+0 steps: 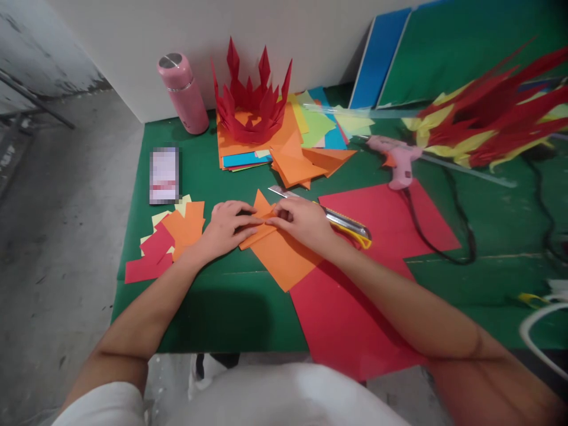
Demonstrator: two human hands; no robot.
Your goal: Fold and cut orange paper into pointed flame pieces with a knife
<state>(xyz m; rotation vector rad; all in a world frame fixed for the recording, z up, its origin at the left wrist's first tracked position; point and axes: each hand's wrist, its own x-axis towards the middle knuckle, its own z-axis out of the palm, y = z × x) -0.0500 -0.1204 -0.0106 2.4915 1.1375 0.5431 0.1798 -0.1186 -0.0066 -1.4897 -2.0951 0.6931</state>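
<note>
A folded piece of orange paper point(258, 204) with a pointed tip lies before me, overlapping a flat orange sheet point(286, 263). My left hand point(228, 228) rests on its left side, fingers stretched and slightly apart. From the right, my right hand point(304, 220) pinches the fold between thumb and fingers; the fingertips partly cover it. Just beyond and beside my right hand is a yellow utility knife point(348, 223), its blade showing past the knuckles. Under my right forearm are large red paper sheets point(350, 313).
Orange, red and pale yellow scraps point(184, 225) lie left, below a phone point(164, 176). Behind stand a pink bottle point(184, 94) and a red paper crown point(252, 112) on coloured paper. Folded orange pieces point(299, 163), a pink glue gun point(397, 157) with its cord, and red-yellow paper flames point(492, 106) are right.
</note>
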